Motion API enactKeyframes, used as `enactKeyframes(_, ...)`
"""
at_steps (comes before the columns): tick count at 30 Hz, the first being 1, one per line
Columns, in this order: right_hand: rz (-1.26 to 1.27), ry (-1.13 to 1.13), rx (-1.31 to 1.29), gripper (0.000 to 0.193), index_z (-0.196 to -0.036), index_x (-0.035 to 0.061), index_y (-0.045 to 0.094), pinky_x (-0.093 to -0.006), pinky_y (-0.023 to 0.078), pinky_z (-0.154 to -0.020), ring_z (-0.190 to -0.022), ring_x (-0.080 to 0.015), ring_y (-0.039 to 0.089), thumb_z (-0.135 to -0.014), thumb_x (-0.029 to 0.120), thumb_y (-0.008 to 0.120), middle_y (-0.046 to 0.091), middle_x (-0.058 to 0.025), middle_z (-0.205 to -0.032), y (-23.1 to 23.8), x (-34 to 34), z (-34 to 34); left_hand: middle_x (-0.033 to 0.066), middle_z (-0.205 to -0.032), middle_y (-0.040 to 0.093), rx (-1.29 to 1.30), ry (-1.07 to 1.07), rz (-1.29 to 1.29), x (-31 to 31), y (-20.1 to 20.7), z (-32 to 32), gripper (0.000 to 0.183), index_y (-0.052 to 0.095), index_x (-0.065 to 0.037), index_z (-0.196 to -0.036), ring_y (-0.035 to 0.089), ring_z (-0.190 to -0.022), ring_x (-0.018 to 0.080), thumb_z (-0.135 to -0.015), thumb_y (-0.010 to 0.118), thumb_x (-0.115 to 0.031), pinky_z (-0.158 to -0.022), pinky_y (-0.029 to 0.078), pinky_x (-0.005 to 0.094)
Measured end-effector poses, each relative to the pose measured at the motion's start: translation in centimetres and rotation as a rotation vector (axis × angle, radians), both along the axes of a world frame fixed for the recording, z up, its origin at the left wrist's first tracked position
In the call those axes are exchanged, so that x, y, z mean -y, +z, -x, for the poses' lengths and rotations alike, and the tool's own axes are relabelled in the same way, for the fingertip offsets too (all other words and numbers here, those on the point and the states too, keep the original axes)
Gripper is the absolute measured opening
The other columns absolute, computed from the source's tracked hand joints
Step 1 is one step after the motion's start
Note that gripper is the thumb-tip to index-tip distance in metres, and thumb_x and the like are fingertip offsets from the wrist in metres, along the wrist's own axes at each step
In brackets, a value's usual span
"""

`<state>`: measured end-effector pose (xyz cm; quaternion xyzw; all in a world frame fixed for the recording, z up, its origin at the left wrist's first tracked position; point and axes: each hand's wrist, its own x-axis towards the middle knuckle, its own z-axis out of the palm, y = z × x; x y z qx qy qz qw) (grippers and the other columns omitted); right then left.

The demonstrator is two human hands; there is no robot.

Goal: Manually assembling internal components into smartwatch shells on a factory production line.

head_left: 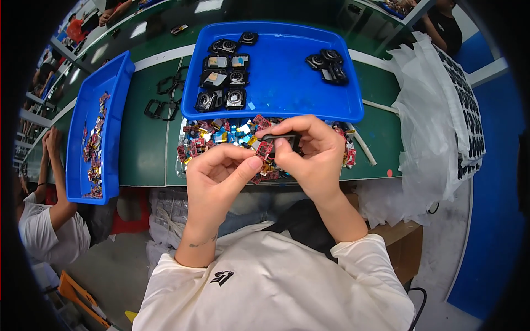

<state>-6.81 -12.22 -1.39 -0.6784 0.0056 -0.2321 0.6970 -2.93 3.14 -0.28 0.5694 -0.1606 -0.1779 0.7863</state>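
Between my two hands, over the near edge of the bench, is a black watch case point(287, 142) with a small red circuit board point(264, 150) at its left side. My right hand point(314, 154) grips the case, its thumb pressed on the face and its fingers around the far side. The thumb and forefinger of my left hand point(223, 171) pinch the red board where it meets the case. Beneath the hands lies a pile of red circuit boards with gold and blue pieces point(207, 132), partly hidden by them.
Beyond the pile, a large blue tray point(276, 71) holds black watch cases point(236, 77) on its left and several more point(331, 66) at right. A narrow blue tray point(118, 110) of boards stands left, near black frames point(160, 109). White plastic sheeting point(422, 116) hangs at right. Another person sits left.
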Motion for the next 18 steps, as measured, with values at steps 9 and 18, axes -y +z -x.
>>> enactKeyframes(9, 0.089, 0.015, 0.064, 0.02, -0.094, -0.0028, 0.059, -0.0281, 0.052, -0.079, -0.091, -0.0195, 0.064, -0.076, -0.009, 0.062, 0.065, -0.0151, -0.095, 0.5, 0.1, 0.3, 0.008, -0.081, 0.065, 0.038, 0.103, 0.001, 1.0, -0.3, -0.1, 0.019, 0.057, 0.005, -0.095, 0.061, -0.075, 0.0098, -0.079, 0.067, 0.004, -0.067, 0.049, 0.0207)
enactKeyframes(18, 0.032, -0.04, 0.046, 0.017, -0.096, 0.0001, 0.063, -0.0215, 0.051, -0.064, -0.077, -0.0098, 0.065, -0.08, 0.003, 0.067, 0.069, -0.0078, -0.09, 0.0, 0.8, 0.2, 0.0049, -0.079, 0.065, 0.143, 0.082, -0.091, 2.2, 0.5, -1.4, 0.011, 0.062, 0.004, -0.089, 0.059, -0.07, 0.0069, -0.08, 0.067, -0.001, -0.063, 0.046, 0.019)
